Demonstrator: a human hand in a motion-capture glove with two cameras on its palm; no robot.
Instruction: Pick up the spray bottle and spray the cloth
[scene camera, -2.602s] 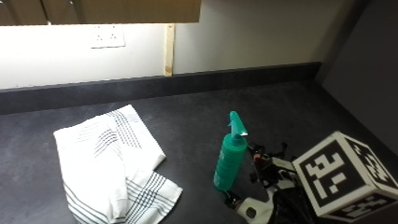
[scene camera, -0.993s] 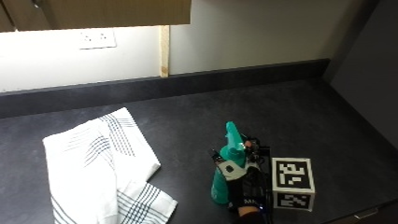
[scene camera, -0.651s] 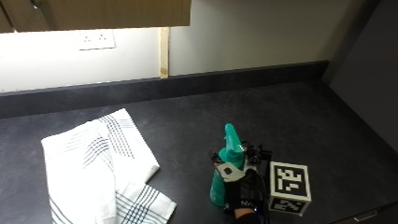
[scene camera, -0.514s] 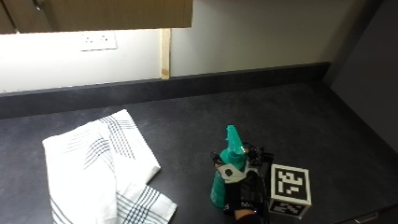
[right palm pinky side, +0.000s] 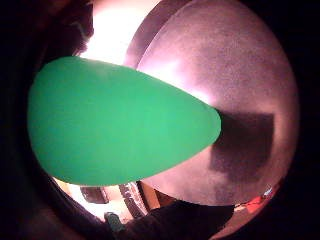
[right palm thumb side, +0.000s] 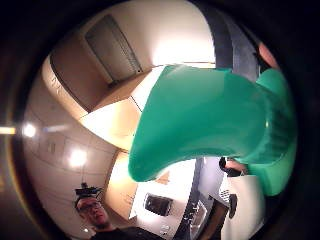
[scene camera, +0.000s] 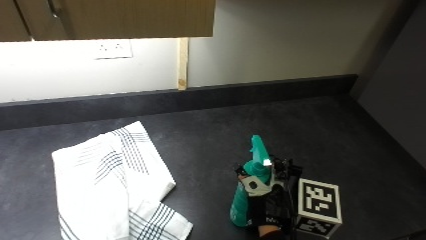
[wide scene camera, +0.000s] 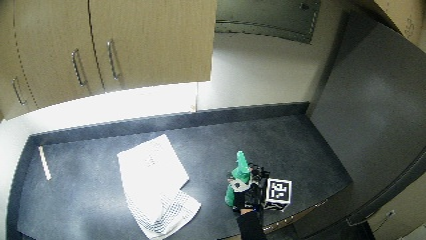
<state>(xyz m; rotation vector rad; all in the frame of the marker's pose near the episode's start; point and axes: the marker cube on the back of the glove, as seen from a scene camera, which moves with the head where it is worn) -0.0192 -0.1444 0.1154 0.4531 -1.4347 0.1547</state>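
My gloved right hand (scene camera: 269, 212) reaches in from the near edge of the counter, forearm coming up from below, wrist roughly straight. Its fingers are curled round the green spray bottle (scene camera: 247, 197) at the body, just under the head, palm pressed close against it. I hold it upright.

Dark countertop (scene camera: 200, 135) bears striped cloth (scene camera: 110, 185), green spray bottle (scene camera: 247, 192)

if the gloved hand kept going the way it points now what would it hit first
Nothing new: the right hand already wraps the bottle. Pushing on the same way would likely slide the bottle over bare counter; the cloth lies off to the side.
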